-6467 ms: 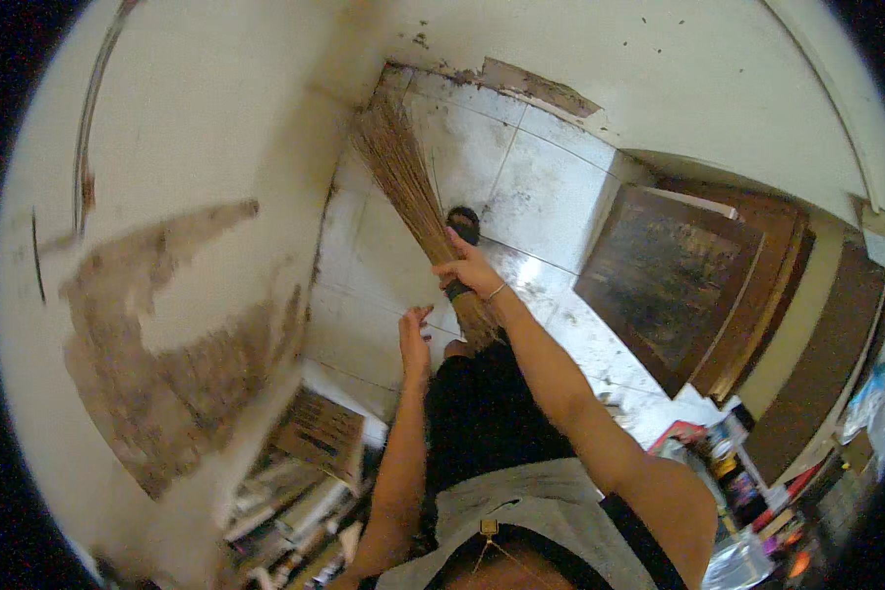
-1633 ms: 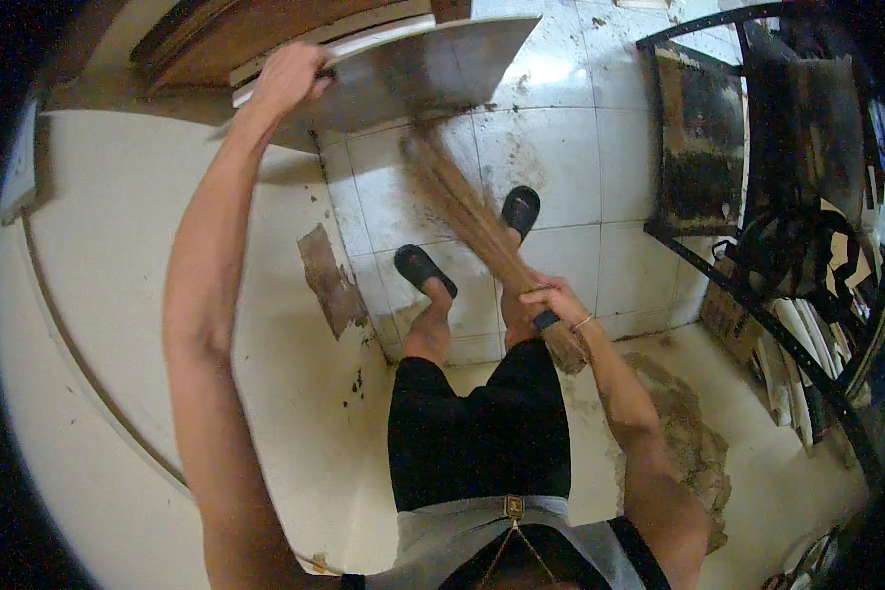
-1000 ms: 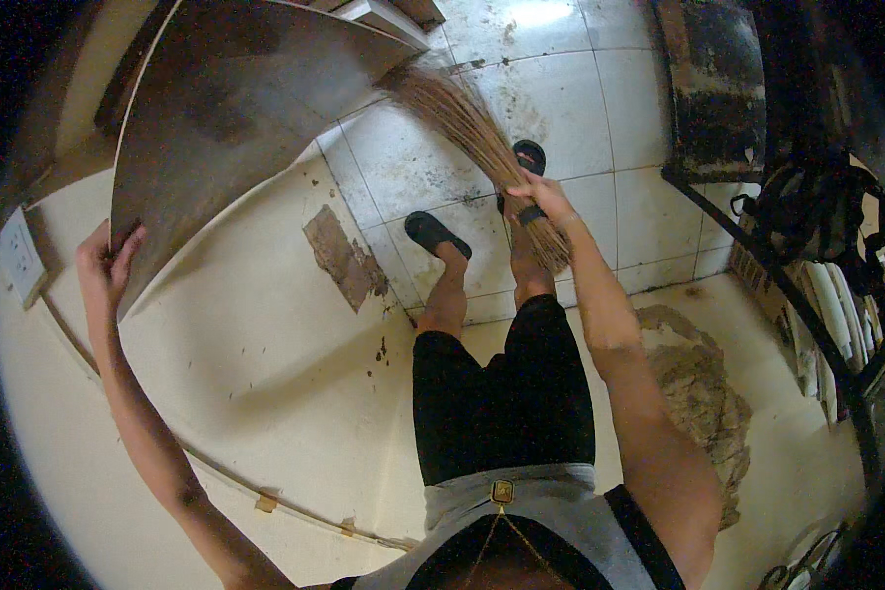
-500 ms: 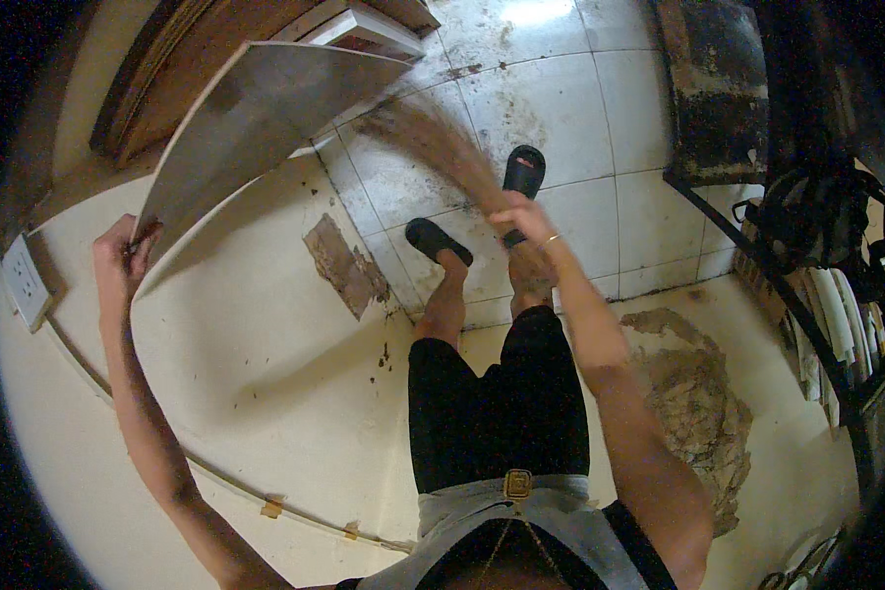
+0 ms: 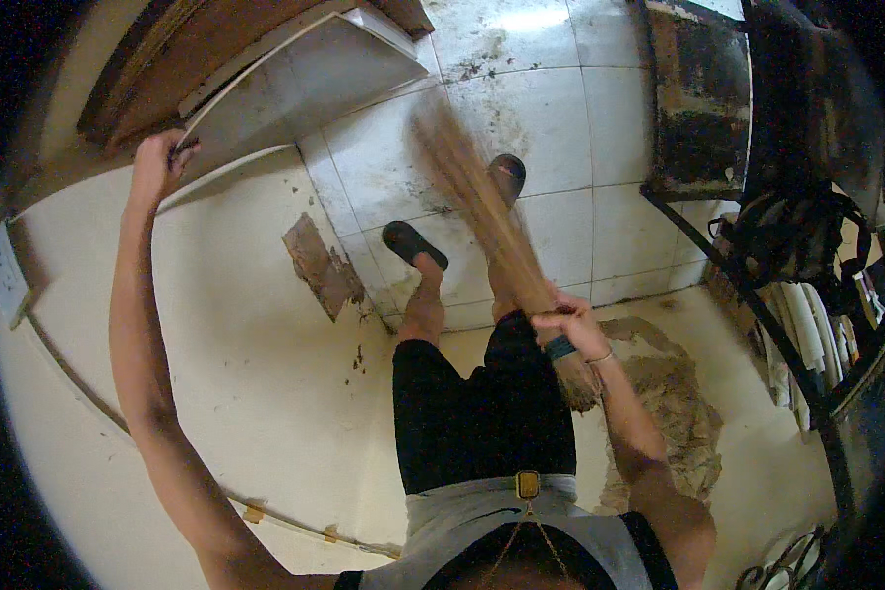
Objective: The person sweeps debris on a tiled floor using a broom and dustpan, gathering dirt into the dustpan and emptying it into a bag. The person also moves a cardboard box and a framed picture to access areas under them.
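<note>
My right hand is closed around a brown straw hand broom near its bound handle end. The bristles point up and to the left over the tiles and are smeared by motion. My left hand grips the near edge of a thin pale board, which tilts away from the wall at the upper left. Its far end reaches toward the tiled floor. Dark dirt specks lie on the tiles beyond the broom's tip.
Brown wooden panels stand behind the board. At the right are a dark worn cabinet, a black metal rack and a black bag. My feet in black slippers stand on the tiles. A wall socket is at far left.
My right hand has drawn the broom back toward my body, bringing its handle end over my thigh. My left hand has moved the board farther away, toward the wooden panels.
</note>
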`<state>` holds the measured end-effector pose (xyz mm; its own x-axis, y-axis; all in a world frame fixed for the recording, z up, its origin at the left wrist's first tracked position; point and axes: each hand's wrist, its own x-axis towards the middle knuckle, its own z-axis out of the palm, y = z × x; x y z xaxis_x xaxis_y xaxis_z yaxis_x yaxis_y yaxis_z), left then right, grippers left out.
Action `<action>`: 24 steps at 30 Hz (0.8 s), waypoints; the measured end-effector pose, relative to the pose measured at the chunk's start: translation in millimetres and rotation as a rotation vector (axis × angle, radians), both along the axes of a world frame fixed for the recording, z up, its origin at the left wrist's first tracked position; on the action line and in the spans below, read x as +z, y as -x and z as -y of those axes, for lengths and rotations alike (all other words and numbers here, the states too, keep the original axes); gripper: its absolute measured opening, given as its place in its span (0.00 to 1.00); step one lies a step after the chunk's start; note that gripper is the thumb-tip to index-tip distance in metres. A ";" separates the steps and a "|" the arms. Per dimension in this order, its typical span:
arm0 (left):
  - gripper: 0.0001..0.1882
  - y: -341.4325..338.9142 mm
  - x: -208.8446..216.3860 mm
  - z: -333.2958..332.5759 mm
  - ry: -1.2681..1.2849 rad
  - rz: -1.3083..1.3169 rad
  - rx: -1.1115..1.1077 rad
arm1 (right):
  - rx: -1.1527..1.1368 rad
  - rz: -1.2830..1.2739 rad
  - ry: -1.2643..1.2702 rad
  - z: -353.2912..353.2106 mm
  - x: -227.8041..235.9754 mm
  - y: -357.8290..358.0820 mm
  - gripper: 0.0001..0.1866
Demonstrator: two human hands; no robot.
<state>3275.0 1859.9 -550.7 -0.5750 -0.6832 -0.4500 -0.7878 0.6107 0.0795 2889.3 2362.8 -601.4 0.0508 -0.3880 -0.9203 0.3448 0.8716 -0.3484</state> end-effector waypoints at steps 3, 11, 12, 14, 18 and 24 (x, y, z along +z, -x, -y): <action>0.10 -7.6 -23.6 18.9 0.050 0.030 0.068 | 0.181 -0.013 0.059 -5.7 -21.4 -17.2 0.35; 0.27 -19.1 -64.7 35.8 0.333 0.078 0.101 | 0.292 -0.294 -0.030 92.8 -124.2 74.6 0.29; 0.29 -15.0 -67.5 28.7 0.371 0.037 0.124 | 0.326 -0.326 -0.009 95.7 -117.4 83.4 0.27; 0.33 -2.4 -67.8 9.1 0.527 -0.043 0.128 | 0.420 -0.344 0.040 88.1 -87.3 78.9 0.25; 0.40 23.2 -57.4 -37.1 0.732 -0.220 0.311 | 0.511 -0.308 0.044 36.3 9.7 15.0 0.31; 0.40 18.6 -66.7 -154.6 0.654 -0.621 0.407 | 0.340 0.062 -0.024 -27.2 26.8 -74.9 0.35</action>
